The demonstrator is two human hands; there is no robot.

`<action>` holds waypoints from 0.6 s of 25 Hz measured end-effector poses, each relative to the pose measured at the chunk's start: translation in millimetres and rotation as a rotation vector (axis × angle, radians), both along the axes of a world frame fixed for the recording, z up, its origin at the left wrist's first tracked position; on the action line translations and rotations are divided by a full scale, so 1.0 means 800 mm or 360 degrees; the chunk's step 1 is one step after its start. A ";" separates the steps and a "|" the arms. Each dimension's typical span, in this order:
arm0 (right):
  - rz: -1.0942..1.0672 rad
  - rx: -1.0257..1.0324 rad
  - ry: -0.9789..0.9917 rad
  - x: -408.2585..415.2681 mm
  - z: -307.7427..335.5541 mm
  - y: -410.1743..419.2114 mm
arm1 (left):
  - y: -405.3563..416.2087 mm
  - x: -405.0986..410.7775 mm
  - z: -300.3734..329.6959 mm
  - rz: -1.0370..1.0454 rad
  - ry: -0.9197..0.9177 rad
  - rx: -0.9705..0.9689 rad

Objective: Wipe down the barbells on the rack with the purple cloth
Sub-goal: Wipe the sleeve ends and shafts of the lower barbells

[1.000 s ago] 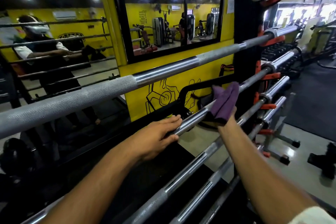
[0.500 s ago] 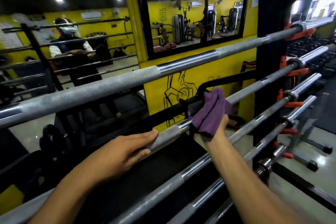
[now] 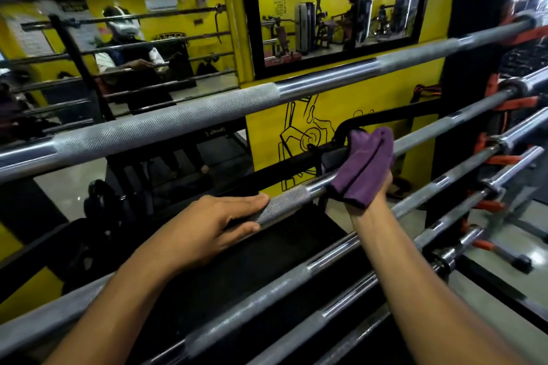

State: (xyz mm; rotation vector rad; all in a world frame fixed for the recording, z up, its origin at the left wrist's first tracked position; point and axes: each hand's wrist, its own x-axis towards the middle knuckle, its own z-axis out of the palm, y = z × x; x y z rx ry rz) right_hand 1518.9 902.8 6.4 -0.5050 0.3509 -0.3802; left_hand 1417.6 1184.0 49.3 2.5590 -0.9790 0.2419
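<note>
Several steel barbells lie across a rack with orange hooks (image 3: 516, 104) at the right. My right hand (image 3: 372, 195) presses the folded purple cloth (image 3: 363, 164) around the second barbell (image 3: 289, 201) from the top; the cloth hides most of that hand's fingers. My left hand (image 3: 213, 227) rests on the same bar's knurled part, just left of the cloth, with thumb under and fingers over it. The top barbell (image 3: 189, 120) runs above both hands. Lower bars (image 3: 267, 296) pass beneath my forearms.
Behind the rack stands a yellow wall (image 3: 332, 109) with a black drawing and mirrors (image 3: 148, 47) showing my reflection and gym machines. A black rack upright (image 3: 465, 92) rises at the right. Weight plates (image 3: 100, 204) sit low at the left, on shiny floor.
My right hand with the cloth has slid leftward along the second barbell, closer to my left hand. My view has swung left; the left hand keeps its hold on the bar.
</note>
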 end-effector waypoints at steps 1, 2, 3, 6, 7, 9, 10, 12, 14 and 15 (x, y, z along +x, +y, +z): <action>0.0015 0.0013 -0.0003 -0.013 0.007 0.005 | 0.001 0.000 0.001 0.0006 0.0019 -0.0009; 0.0081 -0.0006 0.0017 -0.028 0.005 0.020 | 0.000 0.000 0.002 0.0009 0.0033 -0.0025; 0.0167 -0.0038 0.0056 -0.048 -0.003 0.045 | -0.001 0.000 0.003 0.0007 0.0042 -0.0038; 0.0384 -0.0135 -0.0001 -0.093 -0.020 0.122 | -0.003 -0.001 0.004 0.0007 0.0041 -0.0055; 0.0410 -0.0209 0.0020 -0.095 -0.022 0.130 | -0.003 -0.001 0.003 0.0010 0.0023 -0.0052; 0.0337 -0.0189 0.0084 -0.077 -0.028 0.106 | -0.001 -0.001 0.000 0.0027 -0.0013 -0.0047; 0.0271 -0.0246 0.0122 -0.062 -0.033 0.080 | -0.001 -0.002 0.000 0.0034 -0.0020 -0.0051; 0.0214 -0.0420 0.0172 -0.029 -0.048 0.025 | -0.002 -0.003 0.000 0.0035 -0.0049 -0.0050; 0.0166 -0.0348 0.0173 0.000 -0.054 -0.005 | -0.001 -0.001 0.000 0.0044 -0.0069 -0.0049; 0.0148 -0.0293 0.0138 0.002 -0.049 -0.004 | -0.001 0.000 -0.001 0.0043 -0.0067 -0.0045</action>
